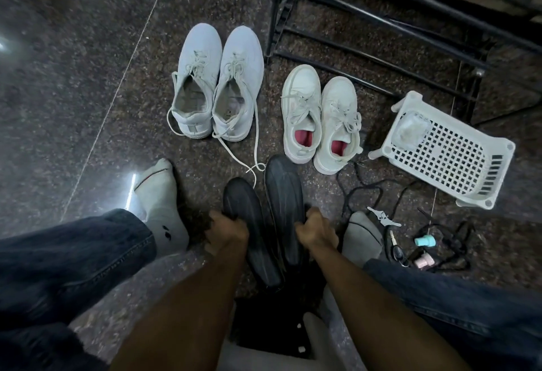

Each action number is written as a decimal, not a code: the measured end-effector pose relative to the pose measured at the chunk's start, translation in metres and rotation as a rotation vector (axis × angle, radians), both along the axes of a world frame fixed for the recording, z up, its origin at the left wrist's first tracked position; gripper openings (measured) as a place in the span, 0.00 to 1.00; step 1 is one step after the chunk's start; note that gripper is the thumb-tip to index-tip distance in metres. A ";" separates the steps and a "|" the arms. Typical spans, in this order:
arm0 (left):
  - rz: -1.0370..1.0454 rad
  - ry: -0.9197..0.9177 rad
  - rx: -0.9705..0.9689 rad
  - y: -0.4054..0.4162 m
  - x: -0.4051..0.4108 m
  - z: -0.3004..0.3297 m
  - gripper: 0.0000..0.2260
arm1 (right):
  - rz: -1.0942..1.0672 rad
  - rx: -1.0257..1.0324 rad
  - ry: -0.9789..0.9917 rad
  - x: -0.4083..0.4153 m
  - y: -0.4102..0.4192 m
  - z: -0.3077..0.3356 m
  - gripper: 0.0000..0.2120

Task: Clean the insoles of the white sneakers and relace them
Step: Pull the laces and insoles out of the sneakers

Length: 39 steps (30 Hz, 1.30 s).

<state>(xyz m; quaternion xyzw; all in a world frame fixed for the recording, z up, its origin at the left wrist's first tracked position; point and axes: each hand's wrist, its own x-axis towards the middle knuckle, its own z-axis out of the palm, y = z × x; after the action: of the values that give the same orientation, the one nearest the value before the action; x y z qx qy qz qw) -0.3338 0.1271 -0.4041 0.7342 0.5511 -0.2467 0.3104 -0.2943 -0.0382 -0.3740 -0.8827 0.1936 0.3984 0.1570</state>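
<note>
Two dark insoles are held low in the middle of the head view. My left hand (pixel 227 231) grips the left insole (pixel 243 203) at its side. My right hand (pixel 315 231) grips the right insole (pixel 283 185) the same way. Beyond them on the floor stands a larger pair of white sneakers (pixel 218 83) with loosened laces (pixel 255 147) trailing toward me. A smaller pair of white sneakers (pixel 321 115) with pink lining stands to their right, laced.
A white perforated plastic basket (pixel 448 153) lies tipped at the right. A black metal rack (pixel 381 18) stands behind it. Black laces (pixel 360 191), keys (pixel 384 218) and small teal and pink items (pixel 423 241) lie by my right sock. My socked feet flank the insoles.
</note>
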 end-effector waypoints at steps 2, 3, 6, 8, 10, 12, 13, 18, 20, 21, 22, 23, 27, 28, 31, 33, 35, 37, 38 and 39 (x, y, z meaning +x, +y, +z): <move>-0.023 -0.013 -0.043 0.010 0.012 0.000 0.19 | 0.033 0.002 0.047 -0.002 0.002 -0.002 0.18; -0.045 -0.039 -0.050 0.018 0.021 0.001 0.18 | 0.039 0.002 0.065 -0.002 0.003 -0.002 0.17; -0.091 -0.135 -0.053 0.045 0.062 0.000 0.16 | 0.027 0.077 0.098 -0.001 0.013 -0.001 0.11; -0.130 -0.115 -0.050 0.066 0.088 -0.002 0.18 | -0.013 0.196 0.112 0.000 0.021 -0.004 0.04; -0.155 -0.102 -0.042 0.081 0.107 0.003 0.20 | 0.013 0.290 0.123 0.004 0.025 -0.015 0.08; -0.167 -0.119 0.006 0.088 0.117 0.014 0.18 | 0.061 0.291 0.113 0.012 0.029 -0.008 0.03; -0.168 -0.124 0.030 0.089 0.119 0.016 0.18 | 0.100 0.270 0.107 0.016 0.031 0.000 0.06; -0.278 -0.143 0.093 0.073 0.106 0.029 0.17 | 0.225 0.070 -0.281 0.037 0.014 0.030 0.11; -0.465 -0.236 0.193 0.059 0.097 0.036 0.16 | 0.296 0.016 -0.568 0.052 0.003 0.042 0.11; -0.579 -0.312 0.220 0.051 0.095 0.038 0.15 | 0.349 -0.030 -0.678 0.062 -0.003 0.045 0.13; -0.692 -0.400 0.223 0.042 0.095 0.041 0.14 | 0.387 -0.081 -0.747 0.074 -0.009 0.049 0.15; -0.793 -0.484 0.211 0.033 0.097 0.044 0.13 | 0.407 -0.126 -0.744 0.087 -0.015 0.053 0.18; -1.107 -0.612 0.160 -0.001 0.123 0.059 0.18 | 0.420 -0.107 -0.350 0.121 -0.032 0.063 0.20; -1.175 -0.608 0.155 -0.011 0.132 0.064 0.21 | 0.447 -0.087 -0.290 0.120 -0.034 0.062 0.21; -1.377 -0.541 0.173 -0.038 0.153 0.074 0.28 | 0.446 -0.048 -0.321 0.107 -0.034 0.056 0.20; -1.505 -0.390 0.221 -0.050 0.159 0.071 0.32 | 0.421 -0.055 -0.347 0.095 -0.034 0.052 0.19; -1.563 -0.259 0.246 -0.057 0.157 0.065 0.34 | 0.406 -0.078 -0.326 0.080 -0.035 0.049 0.17; -1.550 -0.236 0.235 -0.059 0.154 0.062 0.32 | 0.375 -0.082 -0.308 0.063 -0.036 0.046 0.15; -1.541 -0.245 0.220 -0.059 0.154 0.062 0.31 | 0.370 -0.084 -0.311 0.057 -0.037 0.044 0.15; -1.535 -0.253 0.204 -0.058 0.153 0.063 0.31 | 0.373 -0.085 -0.312 0.052 -0.039 0.043 0.16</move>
<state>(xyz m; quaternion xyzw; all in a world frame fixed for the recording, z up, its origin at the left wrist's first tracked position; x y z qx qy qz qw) -0.1804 0.0688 -0.3413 0.9572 -0.1301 -0.2548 0.0446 -0.2425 -0.0772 -0.3309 -0.9598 0.0173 0.2709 0.0717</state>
